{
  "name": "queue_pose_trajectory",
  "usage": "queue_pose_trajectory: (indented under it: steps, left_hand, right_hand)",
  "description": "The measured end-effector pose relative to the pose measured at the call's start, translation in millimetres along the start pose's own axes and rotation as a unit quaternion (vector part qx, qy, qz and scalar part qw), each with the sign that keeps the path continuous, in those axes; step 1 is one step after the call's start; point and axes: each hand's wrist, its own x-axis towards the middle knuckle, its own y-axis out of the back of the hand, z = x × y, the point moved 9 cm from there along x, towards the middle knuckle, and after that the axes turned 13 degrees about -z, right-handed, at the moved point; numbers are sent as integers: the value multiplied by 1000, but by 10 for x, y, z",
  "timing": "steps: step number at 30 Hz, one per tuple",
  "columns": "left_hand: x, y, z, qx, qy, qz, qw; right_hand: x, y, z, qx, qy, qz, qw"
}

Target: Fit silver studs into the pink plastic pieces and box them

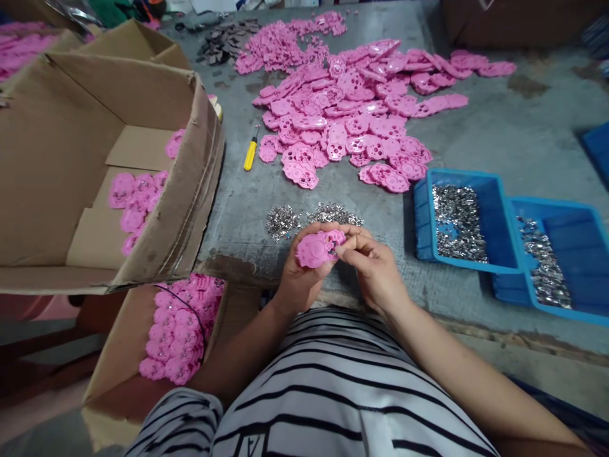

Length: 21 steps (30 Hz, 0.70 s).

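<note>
Head view, lower centre of the frame: we clasp a pink plastic part (318, 247) in our left hand (299, 279), its long axis running left to right. Our right hand (373, 266) pinches at its right end, just below the loose metal clips (309, 219) on the desk (499, 133).

pink plastic piece (318, 249) — flat, perforated, held above table edge

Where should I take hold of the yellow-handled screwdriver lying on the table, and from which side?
Take the yellow-handled screwdriver by its thick yellow handle, coming straight down from above. It lies flat on the grey table, with bare surface on both sides, between the cardboard box and the pink pile.
</note>
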Motion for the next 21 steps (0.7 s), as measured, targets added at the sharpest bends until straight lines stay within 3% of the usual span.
queue_pose_trajectory:
  steps: [21]
  left_hand:
    - [-24,-36,33,28,14,-2,1000]
  right_hand:
    - [25,-14,-24,-78,18,-24,996]
